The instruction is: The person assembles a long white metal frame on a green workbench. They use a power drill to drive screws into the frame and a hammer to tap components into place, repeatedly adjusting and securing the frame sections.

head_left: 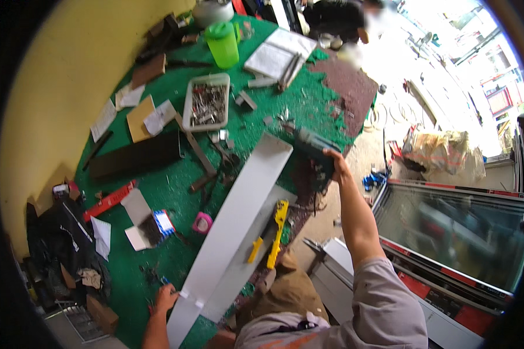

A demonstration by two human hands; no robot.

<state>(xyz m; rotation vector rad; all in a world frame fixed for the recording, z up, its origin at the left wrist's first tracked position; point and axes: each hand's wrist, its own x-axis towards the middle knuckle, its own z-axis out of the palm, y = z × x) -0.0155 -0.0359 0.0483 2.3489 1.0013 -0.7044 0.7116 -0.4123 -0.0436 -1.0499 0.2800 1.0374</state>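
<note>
- The white panel [233,212] lies on the green counter [163,215] in front of you, its long axis slanting from near left to far right.
- Your right hand [340,166] is wrapped around the dark power tool [317,151], just beside the panel's far end; whether tool and panel touch, you cannot tell from here.
- From that hand, the panel runs left and back toward you.
- Your left hand [166,297] is the nearer one to the panel's near end, at its left edge, fingers bent; you cannot tell whether they pinch anything.
- A yellow tool [278,232] lies to the right of the panel, between it and your right forearm.
- A pink tape measure [202,223] sits just left of the panel's middle.
</note>
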